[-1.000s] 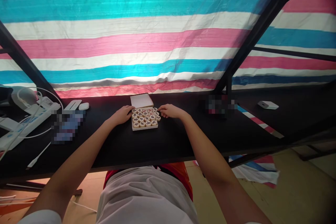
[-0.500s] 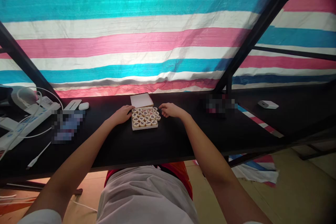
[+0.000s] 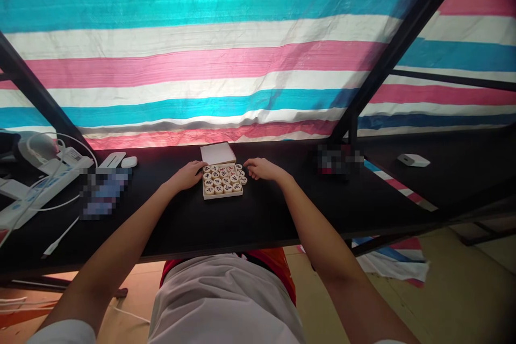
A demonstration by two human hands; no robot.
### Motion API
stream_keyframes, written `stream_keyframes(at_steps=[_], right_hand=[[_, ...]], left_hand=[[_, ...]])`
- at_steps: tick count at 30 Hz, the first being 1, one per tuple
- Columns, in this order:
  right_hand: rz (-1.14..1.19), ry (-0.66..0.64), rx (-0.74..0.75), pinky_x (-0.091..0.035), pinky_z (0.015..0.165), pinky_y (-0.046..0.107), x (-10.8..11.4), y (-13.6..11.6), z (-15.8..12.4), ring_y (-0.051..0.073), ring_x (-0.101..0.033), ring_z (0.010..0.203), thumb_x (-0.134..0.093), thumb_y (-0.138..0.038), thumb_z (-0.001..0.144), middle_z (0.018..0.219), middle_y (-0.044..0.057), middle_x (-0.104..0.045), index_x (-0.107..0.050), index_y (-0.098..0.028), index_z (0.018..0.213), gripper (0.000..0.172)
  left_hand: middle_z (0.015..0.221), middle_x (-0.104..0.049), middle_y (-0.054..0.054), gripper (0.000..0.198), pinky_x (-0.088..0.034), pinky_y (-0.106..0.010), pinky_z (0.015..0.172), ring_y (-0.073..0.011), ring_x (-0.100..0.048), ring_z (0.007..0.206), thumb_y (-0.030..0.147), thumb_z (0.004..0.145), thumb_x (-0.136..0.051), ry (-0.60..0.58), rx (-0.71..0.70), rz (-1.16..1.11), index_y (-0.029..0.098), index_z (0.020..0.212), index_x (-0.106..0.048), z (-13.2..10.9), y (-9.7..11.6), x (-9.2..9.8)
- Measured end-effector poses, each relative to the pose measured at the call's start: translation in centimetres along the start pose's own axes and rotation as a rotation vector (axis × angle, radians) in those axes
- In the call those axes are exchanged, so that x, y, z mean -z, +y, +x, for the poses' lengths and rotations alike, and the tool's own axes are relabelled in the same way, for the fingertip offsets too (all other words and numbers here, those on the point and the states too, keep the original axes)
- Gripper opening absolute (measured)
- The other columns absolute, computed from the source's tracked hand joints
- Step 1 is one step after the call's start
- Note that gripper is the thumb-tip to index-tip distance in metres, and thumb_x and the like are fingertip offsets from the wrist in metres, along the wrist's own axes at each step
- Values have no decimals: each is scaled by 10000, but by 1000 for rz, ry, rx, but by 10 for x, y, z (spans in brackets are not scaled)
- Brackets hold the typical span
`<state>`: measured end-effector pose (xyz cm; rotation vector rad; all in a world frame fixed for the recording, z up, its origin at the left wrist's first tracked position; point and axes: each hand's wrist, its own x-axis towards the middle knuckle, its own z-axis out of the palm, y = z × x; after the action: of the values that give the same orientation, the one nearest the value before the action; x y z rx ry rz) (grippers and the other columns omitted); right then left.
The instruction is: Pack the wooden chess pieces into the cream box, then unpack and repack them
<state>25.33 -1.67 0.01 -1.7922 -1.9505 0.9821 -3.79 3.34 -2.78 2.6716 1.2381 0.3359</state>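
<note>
A shallow white box stands on the black table, filled with rows of round xiangqi pieces with black or red characters. Behind it lies its pale lid, inner side up. Along the box's right side are a few loose pieces. My left hand rests at the box's left edge, fingers stretched out against its back corner and holding nothing. To the right of the loose pieces, my right hand has its fingers bent but apart, fingertips close to them. No piece shows in it.
On the left are a power strip with white cables, a white earbud case and a blurred-out phone-like object. A white charger lies far right. Black frame bars and a striped tarp stand behind the table.
Both hands and the box with its pieces look the same as before. Only the camera view has shifted very slightly.
</note>
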Motion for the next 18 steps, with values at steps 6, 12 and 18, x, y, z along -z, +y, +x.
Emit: stream_keyframes(at_steps=[6, 12, 18], right_hand=[[-5, 1, 7, -503, 557, 160, -1, 2, 1, 91, -588, 617, -398, -115, 897, 842, 74, -671, -587, -119, 1136, 304], [0, -2, 10, -501, 549, 158, -1, 1, 1, 94, -584, 621, -377, -112, 898, 841, 80, -663, -583, -113, 1140, 318], [-17, -9, 20, -499, 551, 159, -1, 2, 2, 99, -590, 635, -376, -113, 895, 845, 82, -659, -581, -113, 1146, 324]], left_hand=[[1232, -566, -112, 422, -412, -374, 996, -254, -518, 1150, 264, 864, -379, 7, 3, -7, 173, 1249, -526, -1, 4, 3], [1236, -561, -116, 429, -404, -381, 1005, -252, -521, 1147, 273, 866, -378, 9, -6, -10, 176, 1260, -518, -1, 1, 2], [1253, -551, -114, 434, -404, -390, 1006, -255, -516, 1154, 298, 871, -372, 2, 10, -13, 183, 1264, -514, -1, 1, 2]])
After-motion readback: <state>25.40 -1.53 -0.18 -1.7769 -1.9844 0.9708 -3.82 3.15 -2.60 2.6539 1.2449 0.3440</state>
